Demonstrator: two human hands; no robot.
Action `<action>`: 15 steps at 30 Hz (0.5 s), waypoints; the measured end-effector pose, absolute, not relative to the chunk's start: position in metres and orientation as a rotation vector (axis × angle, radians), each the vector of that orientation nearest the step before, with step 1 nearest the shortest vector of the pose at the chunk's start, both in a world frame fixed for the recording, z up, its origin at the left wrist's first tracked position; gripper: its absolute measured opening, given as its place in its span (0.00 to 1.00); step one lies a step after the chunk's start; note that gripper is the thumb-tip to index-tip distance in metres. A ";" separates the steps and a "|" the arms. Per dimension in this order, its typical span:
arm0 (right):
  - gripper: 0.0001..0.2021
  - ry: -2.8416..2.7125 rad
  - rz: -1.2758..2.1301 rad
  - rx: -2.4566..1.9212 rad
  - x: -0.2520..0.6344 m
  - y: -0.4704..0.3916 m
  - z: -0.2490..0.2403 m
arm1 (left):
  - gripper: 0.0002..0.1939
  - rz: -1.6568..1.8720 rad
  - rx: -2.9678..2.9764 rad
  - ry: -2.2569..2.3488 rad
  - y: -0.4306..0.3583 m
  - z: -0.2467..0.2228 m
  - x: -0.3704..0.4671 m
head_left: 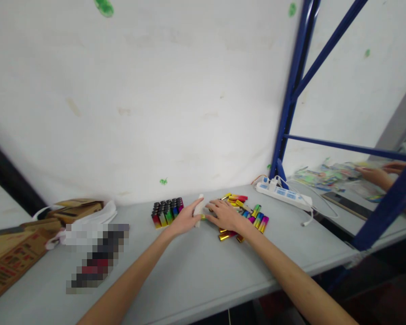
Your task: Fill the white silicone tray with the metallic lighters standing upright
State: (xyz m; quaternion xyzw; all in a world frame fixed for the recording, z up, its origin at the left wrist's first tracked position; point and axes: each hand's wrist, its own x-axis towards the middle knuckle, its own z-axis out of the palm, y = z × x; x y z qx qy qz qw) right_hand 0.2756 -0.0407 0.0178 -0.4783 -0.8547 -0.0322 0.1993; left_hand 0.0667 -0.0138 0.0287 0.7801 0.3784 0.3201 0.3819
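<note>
My left hand (185, 221) is closed around a slim white piece (199, 210), which looks like a small tray or carton standing on edge. Facing it from the right is my right hand (224, 214), its fingers bent toward the white piece. A gold-coloured lighter end (203, 217) shows at the right thumb; the rest is hidden by the fingers. Under and beyond the right hand lies a loose pile of shiny multicoloured lighters (262, 223). Left of my left hand, a block of lighters (167, 212) stands upright in tight rows, black tops up.
A white power strip (284, 195) with cables lies at the back right by a blue rack post (286, 113). Cardboard boxes (16, 257) and a white plastic bag (99, 216) are on the left, near a blurred-out item (99, 257). Another person's hands (375, 176) show far right.
</note>
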 end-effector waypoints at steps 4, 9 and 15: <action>0.19 -2.474 -0.172 -1.269 0.269 -0.040 0.012 | 0.36 0.859 2.094 1.042 -0.018 0.024 0.066; 0.17 -2.488 -0.056 -1.130 0.292 -0.044 0.017 | 0.30 0.966 2.220 1.127 -0.021 0.020 0.070; 0.16 -2.416 0.170 -1.124 0.321 -0.024 0.032 | 0.30 0.864 2.346 1.411 0.010 0.031 0.080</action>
